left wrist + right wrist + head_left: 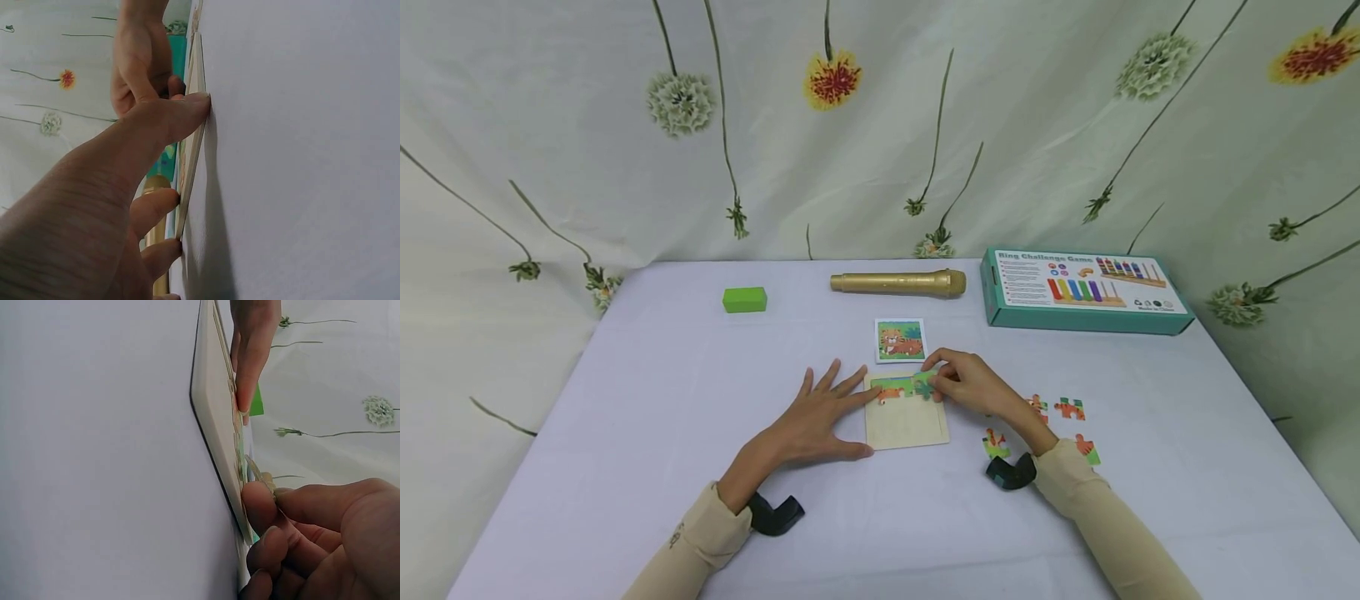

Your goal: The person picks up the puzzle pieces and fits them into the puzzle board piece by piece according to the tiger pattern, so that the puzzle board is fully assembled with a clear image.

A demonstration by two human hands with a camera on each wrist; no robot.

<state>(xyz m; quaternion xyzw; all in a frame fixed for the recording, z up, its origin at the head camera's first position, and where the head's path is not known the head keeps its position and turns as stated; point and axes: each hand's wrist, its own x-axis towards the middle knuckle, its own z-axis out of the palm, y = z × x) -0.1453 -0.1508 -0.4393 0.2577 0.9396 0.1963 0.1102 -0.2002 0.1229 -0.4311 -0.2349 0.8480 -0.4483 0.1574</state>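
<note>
A pale wooden puzzle board [906, 427] lies on the white cloth, with joined puzzle pieces [891, 388] along its upper left. My left hand [820, 421] spreads its fingers at the board's left side, thumb at the lower corner and a fingertip over the placed pieces. Between thumb and forefinger, my right hand [976, 385] pinches a green jigsaw piece [922, 384] at the board's top right; in the right wrist view this piece [254, 469] is tilted, close over the board. Several loose orange-and-green pieces [1070, 408] lie to the right, some partly hidden by the right forearm.
Just behind the board is a tiger picture card [901, 342]. Farther back are a green block [745, 300], a gold microphone [898, 283] and a teal game box [1086, 292]. A flowered curtain [880, 167] hangs behind the table.
</note>
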